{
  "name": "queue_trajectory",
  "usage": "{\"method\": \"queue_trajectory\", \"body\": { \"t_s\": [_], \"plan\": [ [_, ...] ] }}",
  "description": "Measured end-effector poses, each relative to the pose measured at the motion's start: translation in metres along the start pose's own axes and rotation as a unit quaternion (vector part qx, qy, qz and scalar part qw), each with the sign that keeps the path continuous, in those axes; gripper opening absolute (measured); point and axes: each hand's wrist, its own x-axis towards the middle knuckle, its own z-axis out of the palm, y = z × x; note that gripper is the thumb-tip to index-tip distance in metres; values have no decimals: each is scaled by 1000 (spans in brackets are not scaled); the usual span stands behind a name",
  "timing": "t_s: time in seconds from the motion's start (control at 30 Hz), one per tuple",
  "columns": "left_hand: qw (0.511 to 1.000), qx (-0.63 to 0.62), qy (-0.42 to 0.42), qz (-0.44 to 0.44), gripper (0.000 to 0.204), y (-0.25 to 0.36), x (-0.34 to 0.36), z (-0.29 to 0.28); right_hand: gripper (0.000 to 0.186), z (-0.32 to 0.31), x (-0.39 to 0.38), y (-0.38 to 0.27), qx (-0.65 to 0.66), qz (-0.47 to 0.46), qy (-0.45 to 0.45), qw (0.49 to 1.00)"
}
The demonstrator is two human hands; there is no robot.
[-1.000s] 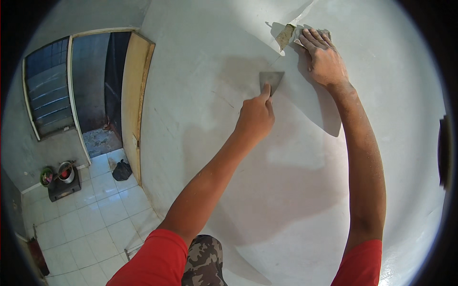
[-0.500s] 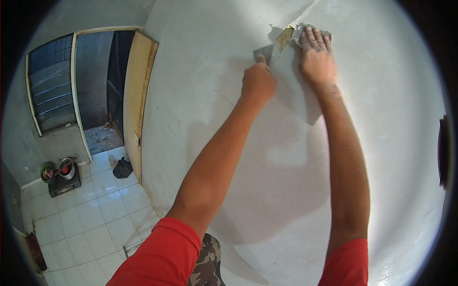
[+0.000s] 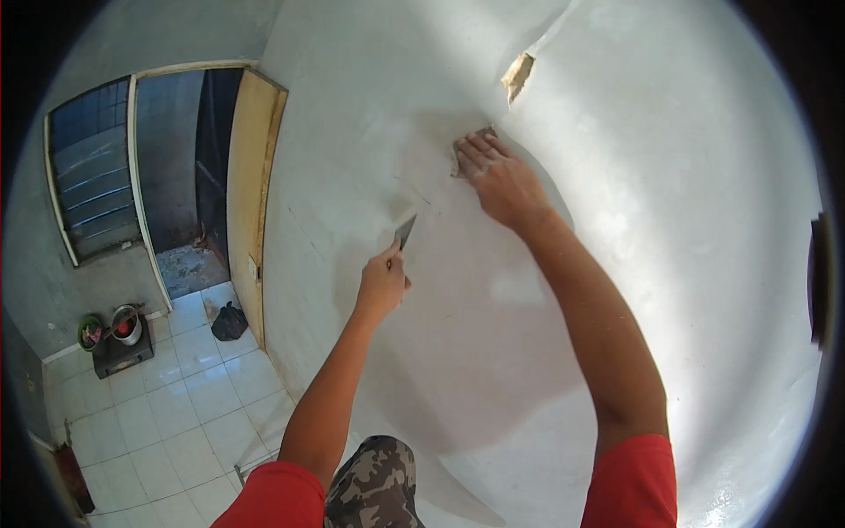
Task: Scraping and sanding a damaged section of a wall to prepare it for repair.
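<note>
My left hand (image 3: 383,282) grips a putty knife (image 3: 406,229), its grey blade angled upward close to the pale plastered wall (image 3: 695,211). Higher and further right, my right hand (image 3: 503,183) presses a small grey-brown sheet, like sandpaper (image 3: 458,169), against the wall, fingers over most of it. Just above that hand is a ragged patch of missing plaster (image 3: 518,79), showing rough beige material, with a cracked edge running up from it. Faint dark cracks mark the surface between my hands.
An open wooden door (image 3: 249,194) stands left, beside a louvred window (image 3: 92,172). On the tiled floor (image 3: 172,422) below sit containers on a dark block (image 3: 123,356) and a black bag (image 3: 229,321). Part of a metal frame (image 3: 251,468) shows near my camouflage-clad leg (image 3: 374,484).
My right hand has moved down and left with the sheet, away from the damaged patch. My left hand with the putty knife first rose, then dropped lower and further left.
</note>
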Motion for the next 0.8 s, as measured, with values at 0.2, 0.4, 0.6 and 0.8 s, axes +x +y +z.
{"method": "queue_trajectory", "body": {
  "t_s": [0.2,0.4,0.6,0.8],
  "plan": [
    [995,-89,11,-32,48,-32,-27,-7,50,13,15,45,-209,186,204,938],
    [992,-111,30,-50,48,-61,-59,-20,51,28,5,17,-25,-23,33,999],
    [983,-133,45,-120,50,-125,-100,-26,48,-16,16,58,-245,218,173,929],
    [984,-108,42,-137,50,-151,-126,-39,47,41,-8,-29,-53,37,11,998]
  ]
}}
